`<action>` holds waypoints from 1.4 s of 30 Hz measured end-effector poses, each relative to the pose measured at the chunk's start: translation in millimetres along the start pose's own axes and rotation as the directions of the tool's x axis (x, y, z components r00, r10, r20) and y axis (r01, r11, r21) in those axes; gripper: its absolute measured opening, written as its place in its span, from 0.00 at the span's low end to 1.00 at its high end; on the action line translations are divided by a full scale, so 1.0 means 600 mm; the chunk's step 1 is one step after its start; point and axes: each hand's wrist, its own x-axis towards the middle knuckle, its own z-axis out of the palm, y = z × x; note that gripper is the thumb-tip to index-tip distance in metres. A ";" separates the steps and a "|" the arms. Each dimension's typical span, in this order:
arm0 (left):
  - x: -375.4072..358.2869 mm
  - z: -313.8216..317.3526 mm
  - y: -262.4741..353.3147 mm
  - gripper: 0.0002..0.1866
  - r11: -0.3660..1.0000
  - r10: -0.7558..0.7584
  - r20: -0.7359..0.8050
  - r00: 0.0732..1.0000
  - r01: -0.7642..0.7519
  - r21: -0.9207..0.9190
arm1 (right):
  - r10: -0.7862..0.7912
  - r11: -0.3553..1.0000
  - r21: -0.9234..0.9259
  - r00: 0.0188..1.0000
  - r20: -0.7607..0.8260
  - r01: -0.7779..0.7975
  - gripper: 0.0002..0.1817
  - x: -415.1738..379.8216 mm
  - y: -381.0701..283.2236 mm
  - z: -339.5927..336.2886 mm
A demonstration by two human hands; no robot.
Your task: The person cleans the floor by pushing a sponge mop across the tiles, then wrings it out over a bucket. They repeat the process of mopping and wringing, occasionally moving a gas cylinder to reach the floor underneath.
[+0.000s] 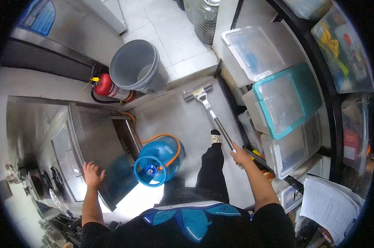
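right hand: my right hand [239, 156] is closed around the upper part of the pole of the mop [220, 126]; the grip is narrow.
left hand: my left hand [94, 175] is held wide, fingers spread, at the steel cabinet [98, 142]; i cannot tell whether it touches the metal.
mop: slim straight pole, pale at the neck and darker above it, with a white bracket and a dark bar-shaped head; the head is at the far side of the walkway, right of center, on the floor [162, 108].
floor: smooth, pale grey, scuffed surface, bounded at the far side by a low raised ledge [187, 82].
gas cylinder: the gas cylinder [162, 155] is rounded blue metal with a ring-shaped collar, near side, left of the mop.
hose: the orange hose [179, 149] is flexible and curves over the gas cylinder toward the steel cabinet.
bucket: the bucket [156, 78] is grey, round and wide-mouthed, far left, beside the red fire extinguisher [105, 85].
storage boxes: the storage boxes [278, 101] are translucent, rectangular plastic, stacked on the right; one lid has a turquoise rim.
papers: the papers [329, 206] are a loose, curled white stack, near right.
foot: one foot [215, 137] in a dark and pale covering is just beside the pole.
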 end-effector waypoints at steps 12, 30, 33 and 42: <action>-0.006 0.012 -0.015 0.12 0.995 0.008 -0.097 0.995 -0.017 -0.096 | -0.128 0.992 -0.019 0.990 -0.056 0.127 0.33 0.048 -0.046 0.177; -0.007 0.013 -0.022 0.09 0.995 0.001 -0.096 0.995 -0.011 -0.100 | 0.006 0.678 0.701 0.955 0.297 -0.222 0.36 0.049 -0.170 0.182; -0.008 0.024 -0.027 0.09 0.994 0.011 -0.125 0.992 -0.025 -0.106 | -0.065 0.634 0.734 0.930 0.362 -0.242 0.20 0.050 -0.185 0.179; -0.013 0.012 -0.028 0.09 0.985 0.014 -0.181 0.983 -0.045 -0.167 | -0.125 0.795 0.591 0.918 0.377 -0.135 0.18 -0.066 -0.170 0.219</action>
